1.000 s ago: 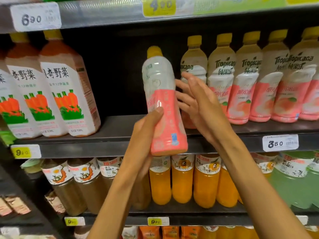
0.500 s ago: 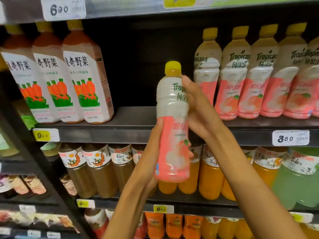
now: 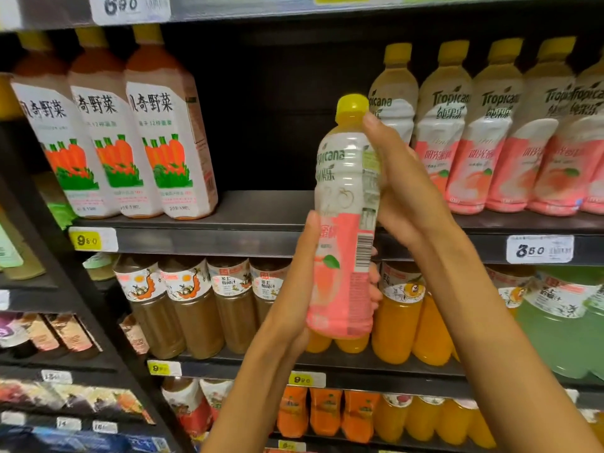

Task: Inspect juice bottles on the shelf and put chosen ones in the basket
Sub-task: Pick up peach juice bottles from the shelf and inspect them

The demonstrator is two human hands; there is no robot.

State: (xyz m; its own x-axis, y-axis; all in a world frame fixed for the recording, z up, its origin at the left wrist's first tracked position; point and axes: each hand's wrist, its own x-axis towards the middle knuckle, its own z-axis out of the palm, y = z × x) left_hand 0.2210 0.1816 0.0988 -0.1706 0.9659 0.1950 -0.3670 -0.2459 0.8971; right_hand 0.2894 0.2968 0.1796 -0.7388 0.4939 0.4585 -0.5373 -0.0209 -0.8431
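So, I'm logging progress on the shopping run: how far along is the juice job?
Done: one pink Tropicana bottle is off the shelf. In hand: the left hand holds its base and the right hand its upper part, barcode side showing. Left: choosing and basketing; no basket is in view.

A: Report the colours on the held item.

B: I see a plastic juice bottle with a yellow cap (image 3: 346,204): white upper label with green lettering, pink lower band, an orange fruit with a green leaf, and a black-and-white barcode.

A: And the shelf stock?

B: I see tall orange-topped cartons with white labels (image 3: 163,132) printed with orange carrots and green leaves. Below them stand round bottles of bright orange juice (image 3: 397,325). The price tags (image 3: 539,249) are white and yellow.
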